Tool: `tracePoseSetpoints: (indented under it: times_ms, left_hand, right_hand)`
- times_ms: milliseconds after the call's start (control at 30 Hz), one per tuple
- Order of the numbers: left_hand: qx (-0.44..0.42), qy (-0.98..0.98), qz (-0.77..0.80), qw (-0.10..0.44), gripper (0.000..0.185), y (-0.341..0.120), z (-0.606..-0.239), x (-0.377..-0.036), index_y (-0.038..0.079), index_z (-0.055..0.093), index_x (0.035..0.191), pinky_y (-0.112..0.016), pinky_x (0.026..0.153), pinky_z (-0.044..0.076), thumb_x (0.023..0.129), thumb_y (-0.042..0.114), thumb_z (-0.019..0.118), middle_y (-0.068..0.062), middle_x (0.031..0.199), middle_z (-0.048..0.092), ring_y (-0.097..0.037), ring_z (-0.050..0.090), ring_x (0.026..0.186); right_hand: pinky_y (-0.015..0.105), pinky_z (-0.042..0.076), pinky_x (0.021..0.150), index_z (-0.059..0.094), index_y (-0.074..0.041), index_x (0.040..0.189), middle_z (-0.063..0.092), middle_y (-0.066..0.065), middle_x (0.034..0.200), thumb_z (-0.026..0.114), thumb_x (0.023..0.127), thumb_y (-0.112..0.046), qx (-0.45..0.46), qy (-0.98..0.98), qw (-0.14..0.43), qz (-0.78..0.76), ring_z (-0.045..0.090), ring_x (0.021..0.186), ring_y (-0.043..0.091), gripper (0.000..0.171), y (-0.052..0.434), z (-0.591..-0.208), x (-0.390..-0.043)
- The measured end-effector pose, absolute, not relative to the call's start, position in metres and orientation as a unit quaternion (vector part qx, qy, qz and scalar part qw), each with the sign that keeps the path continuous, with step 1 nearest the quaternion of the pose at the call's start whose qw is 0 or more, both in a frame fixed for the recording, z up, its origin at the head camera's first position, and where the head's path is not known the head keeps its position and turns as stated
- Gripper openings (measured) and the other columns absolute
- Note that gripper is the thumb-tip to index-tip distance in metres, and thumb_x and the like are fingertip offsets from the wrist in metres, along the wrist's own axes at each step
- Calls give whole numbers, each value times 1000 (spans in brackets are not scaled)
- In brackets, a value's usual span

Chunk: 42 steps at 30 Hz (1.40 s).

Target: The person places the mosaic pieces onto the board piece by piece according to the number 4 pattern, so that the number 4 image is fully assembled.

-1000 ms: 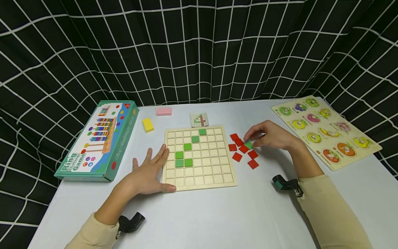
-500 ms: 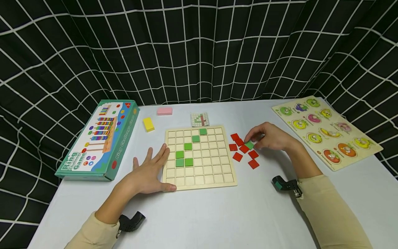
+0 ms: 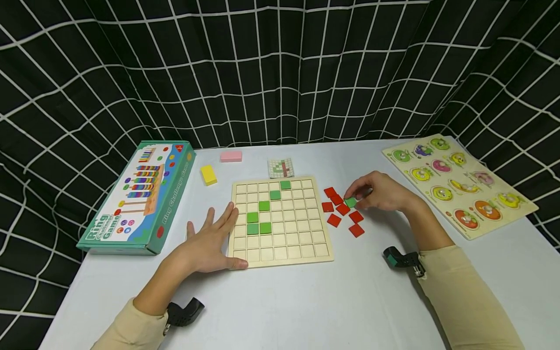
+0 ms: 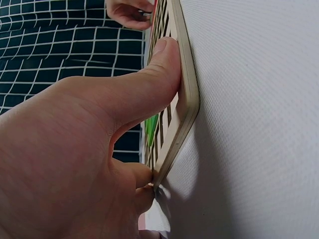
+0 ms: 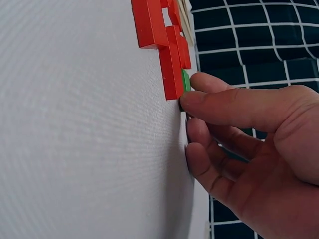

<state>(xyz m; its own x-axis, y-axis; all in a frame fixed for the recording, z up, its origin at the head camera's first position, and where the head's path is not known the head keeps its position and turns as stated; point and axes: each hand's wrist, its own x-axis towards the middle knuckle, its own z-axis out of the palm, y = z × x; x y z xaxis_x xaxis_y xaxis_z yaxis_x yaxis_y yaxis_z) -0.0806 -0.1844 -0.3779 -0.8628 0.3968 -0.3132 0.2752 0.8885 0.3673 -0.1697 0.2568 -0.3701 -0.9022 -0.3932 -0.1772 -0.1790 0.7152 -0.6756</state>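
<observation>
Green tile [image 3: 350,202], centre-right of head view among red tiles [image 3: 342,212], is pinched by right hand [image 3: 381,191] w/ thumb + fingertips to pick it free. Left hand [image 3: 205,243], fingers flat, presses grid board [image 3: 280,221] edge to steady it.

green tile [image 3: 350,202]: partly covered by right hand [image 3: 380,192] fingers | pattern card [image 3: 280,168]: too small to read | board [image 4: 180,107]: cut off at top edge, left wrist view
</observation>
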Motion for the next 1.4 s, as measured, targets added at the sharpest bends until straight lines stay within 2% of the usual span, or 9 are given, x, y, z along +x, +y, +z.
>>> tracePoseSetpoints:
  times_ms: [367,833,1067,1400]
  left_hand:
    - [177,953,154,191,129,-185,-379,-79,14,8,169,-90,107,2,77,73,77,-3,177,-1,-52,0,159]
    - [179,953,153,190,129,-186,-379,-80,13,8,169,-90,107,3,77,73,77,-4,177,-1,-52,0,159]
    - [179,953,156,191,129,-186,-379,-80,14,8,169,-90,107,2,77,72,78,-3,177,0,-52,0,159]
    - [179,953,154,192,129,-185,-379,-81,14,8,169,-90,108,2,77,72,78,-3,177,-1,-52,0,159]
  right_hand:
    - [27,55,77,82,-7,108,77,11,112,78,83,5,-126,920,150,-340,64,95,27,28,256,-367,-169]
    - [30,55,76,81,-6,112,75,14,111,84,84,-5,-82,917,154,-360,63,94,27,28,245,-359,-165]
    - [31,54,75,80,-5,112,75,14,109,83,84,-3,-74,917,152,-361,63,92,27,29,236,-355,-162]
    - [30,52,71,81,-5,111,74,12,96,80,83,0,-75,918,148,-360,62,88,26,29,225,-353,-158]
